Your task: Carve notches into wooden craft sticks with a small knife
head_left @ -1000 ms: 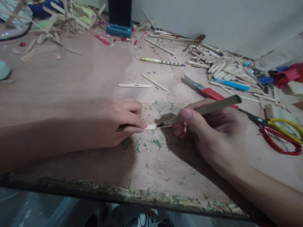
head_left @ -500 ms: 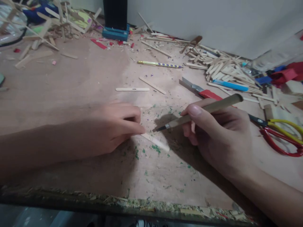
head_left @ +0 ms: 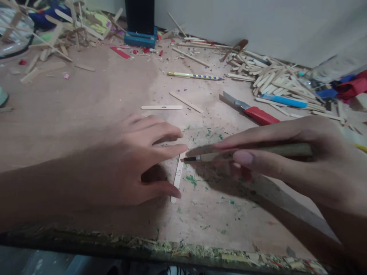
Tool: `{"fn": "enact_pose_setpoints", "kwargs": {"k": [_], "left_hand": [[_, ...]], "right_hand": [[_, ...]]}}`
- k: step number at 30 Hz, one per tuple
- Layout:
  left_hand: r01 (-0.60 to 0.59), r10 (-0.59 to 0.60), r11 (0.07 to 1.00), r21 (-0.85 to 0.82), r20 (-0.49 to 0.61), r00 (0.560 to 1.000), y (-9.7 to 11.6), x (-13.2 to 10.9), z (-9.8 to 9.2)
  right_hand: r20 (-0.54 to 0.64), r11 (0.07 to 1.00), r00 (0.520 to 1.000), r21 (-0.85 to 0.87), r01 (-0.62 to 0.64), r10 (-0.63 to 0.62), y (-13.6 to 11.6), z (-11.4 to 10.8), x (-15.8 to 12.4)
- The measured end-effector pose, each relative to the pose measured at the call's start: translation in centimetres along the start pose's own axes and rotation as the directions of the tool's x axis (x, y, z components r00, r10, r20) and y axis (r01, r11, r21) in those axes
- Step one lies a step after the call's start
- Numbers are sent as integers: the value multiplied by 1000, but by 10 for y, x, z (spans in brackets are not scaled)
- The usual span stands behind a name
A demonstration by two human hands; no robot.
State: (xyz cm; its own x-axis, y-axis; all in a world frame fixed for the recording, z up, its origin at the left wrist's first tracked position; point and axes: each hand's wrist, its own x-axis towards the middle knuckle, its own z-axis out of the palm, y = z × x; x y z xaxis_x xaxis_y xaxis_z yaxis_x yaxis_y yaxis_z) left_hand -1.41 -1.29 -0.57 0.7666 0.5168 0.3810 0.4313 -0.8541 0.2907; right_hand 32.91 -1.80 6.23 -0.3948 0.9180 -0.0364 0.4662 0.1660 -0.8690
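Note:
A pale wooden craft stick [head_left: 177, 177] lies on the brown board, pointing almost straight away from me, with a small notch cut in it. My left hand [head_left: 134, 164] pinches it between forefinger at the far end and thumb at the near end. My right hand [head_left: 289, 160] grips a thin craft knife with a wooden handle [head_left: 218, 154]. Its dark blade tip hovers at the stick's far end, close to my left forefinger.
A red-handled utility knife [head_left: 252, 111], a blue cutter [head_left: 283, 101] and a heap of craft sticks [head_left: 272, 80] lie at the back right. A yellow pencil [head_left: 195, 75], two loose sticks [head_left: 162, 107] and a blue-based black stand [head_left: 140, 36] lie behind. Green shavings dot the board.
My left hand has turned the stick from lying sideways to pointing away from me. My right hand rose and shifted right with the knife, its blade lifted off the stick.

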Motion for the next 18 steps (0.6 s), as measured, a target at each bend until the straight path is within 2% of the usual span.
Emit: {"fn": "enact_pose_setpoints", "kwargs": {"k": [4, 7, 11, 18], "left_hand": [[27, -25, 999, -24, 84, 996, 2, -2, 3], [50, -46, 998, -43, 91, 995, 5, -3, 4], [62, -55, 996, -63, 102, 993, 7, -2, 5], [60, -52, 997, -52, 147, 988, 8, 1, 0]], "right_hand": [[10, 987, 993, -111, 116, -116, -4, 0, -11], [-8, 965, 981, -184, 188, -192, -2, 4, -15], [-43, 967, 979, -169, 190, -200, 2, 9, -16], [-6, 975, 983, -125, 183, -185, 6, 10, -17]]}}
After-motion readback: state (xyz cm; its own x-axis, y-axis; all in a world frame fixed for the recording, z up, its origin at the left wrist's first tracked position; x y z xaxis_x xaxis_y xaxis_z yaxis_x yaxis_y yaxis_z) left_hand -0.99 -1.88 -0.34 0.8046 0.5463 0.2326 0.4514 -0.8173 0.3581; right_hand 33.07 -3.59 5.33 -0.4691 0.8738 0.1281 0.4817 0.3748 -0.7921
